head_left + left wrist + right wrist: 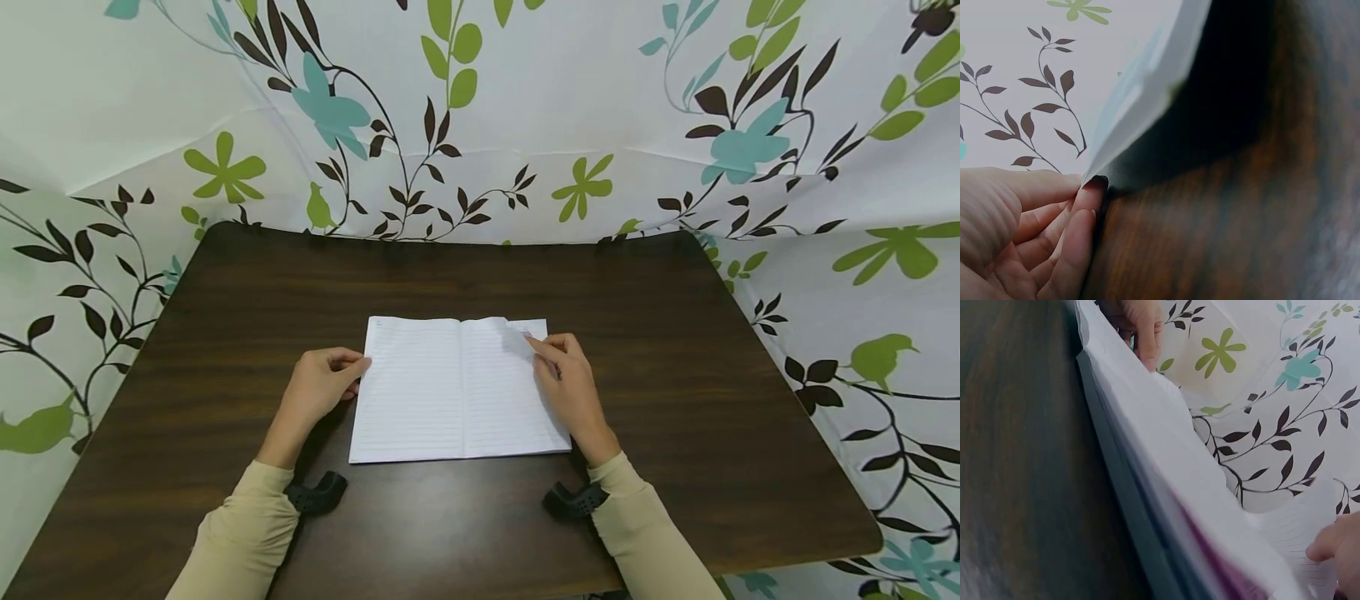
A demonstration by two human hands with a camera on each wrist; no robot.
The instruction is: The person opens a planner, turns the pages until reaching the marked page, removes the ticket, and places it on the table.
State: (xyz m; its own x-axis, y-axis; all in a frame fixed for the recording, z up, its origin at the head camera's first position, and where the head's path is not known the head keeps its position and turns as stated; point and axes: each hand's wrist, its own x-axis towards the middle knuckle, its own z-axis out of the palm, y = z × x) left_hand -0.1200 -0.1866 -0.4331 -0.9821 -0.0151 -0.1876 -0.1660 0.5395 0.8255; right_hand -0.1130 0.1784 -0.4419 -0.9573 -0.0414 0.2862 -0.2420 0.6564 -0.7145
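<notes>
We had a notebook (416, 400) lying open near the middle of a dark wood-grain table (675, 375), roughly between our two hands, with the lined pages facing up. The fold ran down the middle, and both bottom corners lay towards us.

Our left hand (318, 383) had a pinch on the left edge, a bit above halfway up. The wrist cam showed that one best: thumb (1047, 186) on top, fingers curled in underneath, no real gap apart from the paper between them. A dark cover (1229, 100) showed on the underside there, and that edge looked tipped up off the wood.

Over on the other side, our right hand (567, 379) was up by the top right corner, pinching a right-hand page (495, 375). The top of that page was bent up and inwards, and a strip of another lined sheet (536, 326) peeked out behind it. We could see one fingertip pressed on the paper in the right wrist view, but we couldn't tell exactly how the rest of the fingers sat. That cam also caught a blurry purple layer (1210, 553) along the notebook's side.

Otherwise, we had pale yellow sleeves (240, 525) on, a black wrist mount (318, 493) at each cuff, and a leaf-and-bird print cloth (555, 108) hanging behind the table.
</notes>
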